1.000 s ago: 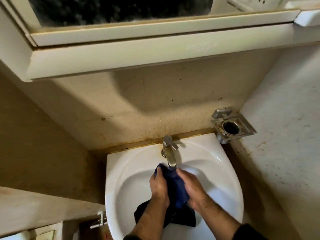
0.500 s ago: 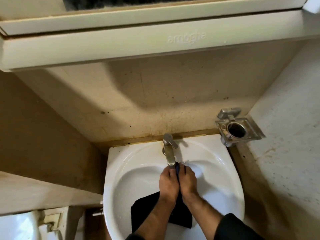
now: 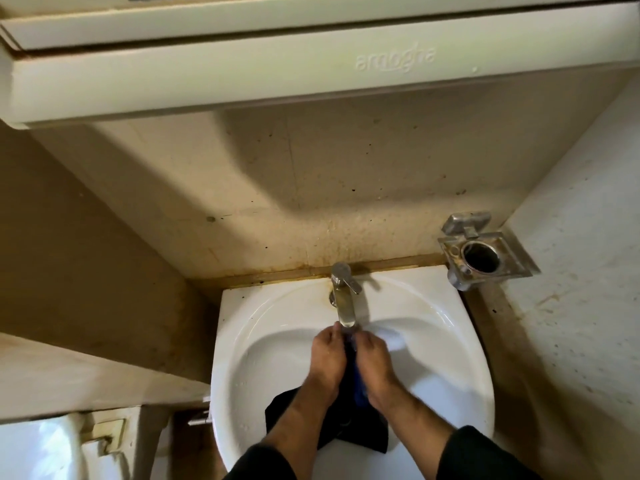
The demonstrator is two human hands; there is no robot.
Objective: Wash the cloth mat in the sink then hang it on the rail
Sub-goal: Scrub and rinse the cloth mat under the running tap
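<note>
A dark blue cloth mat (image 3: 360, 434) hangs down into the white sink (image 3: 249, 341), its upper part bunched between my two hands. My left hand (image 3: 327, 362) and my right hand (image 3: 372, 363) grip the cloth side by side, fingers curled, just under the spout of the metal tap (image 3: 343, 296). The lower end of the cloth lies dark and wet on the basin's near slope. No rail is in view.
A metal holder with a round hole (image 3: 485, 254) is fixed to the wall right of the sink. A cream cabinet or shelf (image 3: 311, 64) overhangs above. A white toilet cistern (image 3: 52, 445) stands low on the left.
My hands have come together from slightly apart and now press the cloth between them under the tap. The camera has tilted downward.
</note>
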